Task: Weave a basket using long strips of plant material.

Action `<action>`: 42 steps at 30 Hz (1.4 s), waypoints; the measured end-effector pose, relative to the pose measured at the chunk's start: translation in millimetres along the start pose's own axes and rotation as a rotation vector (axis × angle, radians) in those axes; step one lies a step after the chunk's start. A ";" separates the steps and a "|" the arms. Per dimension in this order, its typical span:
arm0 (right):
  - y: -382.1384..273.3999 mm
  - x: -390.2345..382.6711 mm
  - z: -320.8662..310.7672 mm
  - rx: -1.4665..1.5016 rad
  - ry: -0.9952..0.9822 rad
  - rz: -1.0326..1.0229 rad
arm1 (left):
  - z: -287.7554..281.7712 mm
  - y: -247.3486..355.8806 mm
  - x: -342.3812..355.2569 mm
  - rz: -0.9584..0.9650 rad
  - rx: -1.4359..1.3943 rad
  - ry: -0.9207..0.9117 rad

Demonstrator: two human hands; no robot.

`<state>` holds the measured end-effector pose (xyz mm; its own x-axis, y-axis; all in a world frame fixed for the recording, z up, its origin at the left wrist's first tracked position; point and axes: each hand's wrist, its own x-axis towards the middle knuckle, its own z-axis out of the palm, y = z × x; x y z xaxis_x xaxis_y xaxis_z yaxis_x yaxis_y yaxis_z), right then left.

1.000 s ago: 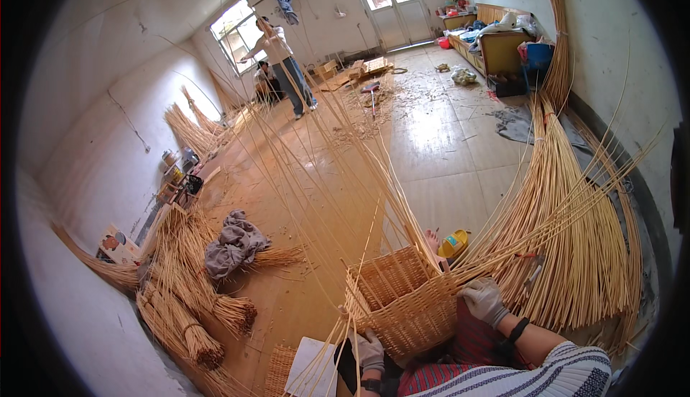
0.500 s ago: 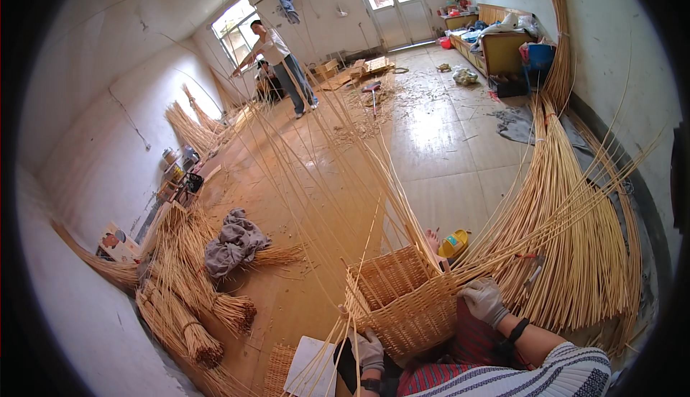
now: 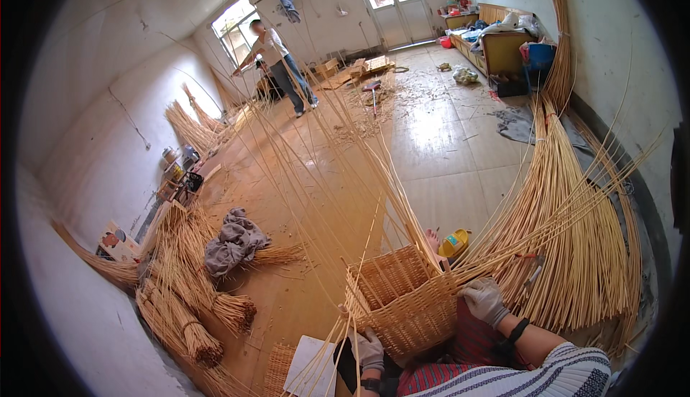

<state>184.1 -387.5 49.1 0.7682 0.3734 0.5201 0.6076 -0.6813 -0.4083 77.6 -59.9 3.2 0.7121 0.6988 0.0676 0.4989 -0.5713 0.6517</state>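
A square wicker basket (image 3: 410, 318) rests tilted at my lap, its open top showing woven inner walls. Long unwoven canes (image 3: 392, 181) fan out from its rim, upward and to both sides. My right hand (image 3: 484, 301), in a pale glove, is closed at the basket's right corner, beside the canes that stick out there. At the lower left corner my left hand (image 3: 369, 350), gloved as well, grips the basket's side near a cluster of bent cane ends. Its fingertips are partly hidden.
Loose canes (image 3: 568, 253) spread on the right; tied bundles (image 3: 198, 339) and a grey cloth (image 3: 237, 242) lie left. A yellow slipper (image 3: 454, 243) is beyond the basket. Farther off, a person (image 3: 280, 66) stands near a window and a broom (image 3: 372, 91) lies among scraps.
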 end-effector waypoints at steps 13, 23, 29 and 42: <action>0.6 -0.7 1.6 0.003 0.002 0.002 | -10.3 14.6 -2.8 -0.040 -0.014 -0.028; -1.1 0.6 -1.4 0.004 -0.010 0.007 | -11.1 15.7 -3.8 -0.019 -0.018 -0.014; 0.2 1.3 -1.2 0.012 -0.022 0.009 | -15.8 22.3 -4.9 -0.068 -0.009 -0.049; 0.4 -0.3 0.3 0.010 -0.005 0.011 | -17.9 25.8 -5.4 -0.065 -0.024 -0.057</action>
<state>184.1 -387.7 48.5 0.7759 0.3690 0.5117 0.6010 -0.6789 -0.4218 77.7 -70.7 33.2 0.7058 0.7082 -0.0179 0.5335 -0.5147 0.6712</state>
